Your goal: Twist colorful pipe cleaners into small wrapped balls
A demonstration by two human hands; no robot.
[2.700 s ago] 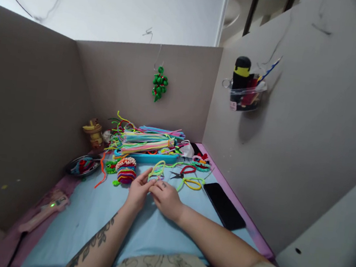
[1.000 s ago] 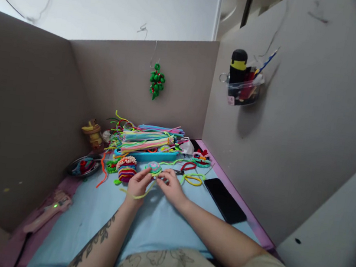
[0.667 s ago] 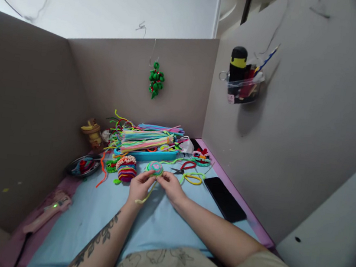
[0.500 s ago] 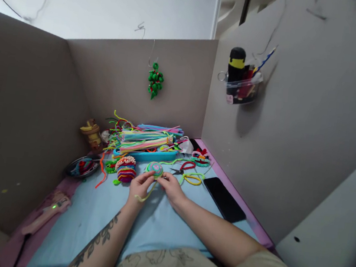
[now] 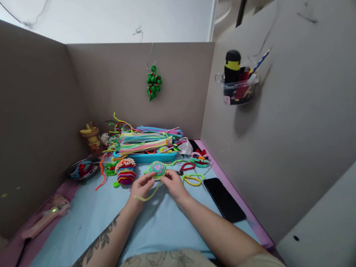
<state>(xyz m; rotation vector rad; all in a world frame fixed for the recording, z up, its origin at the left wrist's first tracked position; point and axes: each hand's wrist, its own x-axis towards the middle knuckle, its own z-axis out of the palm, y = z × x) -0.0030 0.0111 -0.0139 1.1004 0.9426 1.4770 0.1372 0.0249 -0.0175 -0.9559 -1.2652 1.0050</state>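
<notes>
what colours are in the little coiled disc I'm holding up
The coiled pipe-cleaner disc has a green outer ring, teal inside, pink at the centre; head view.

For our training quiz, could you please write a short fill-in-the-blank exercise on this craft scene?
1. Both hands, the left hand and the right hand, hold a round coiled ____ disc.
2. The black phone lies to the ____ of the hands.
3. A green ornament hangs on the ____ partition wall.

Missing words: pipe-cleaner; right; back
</notes>
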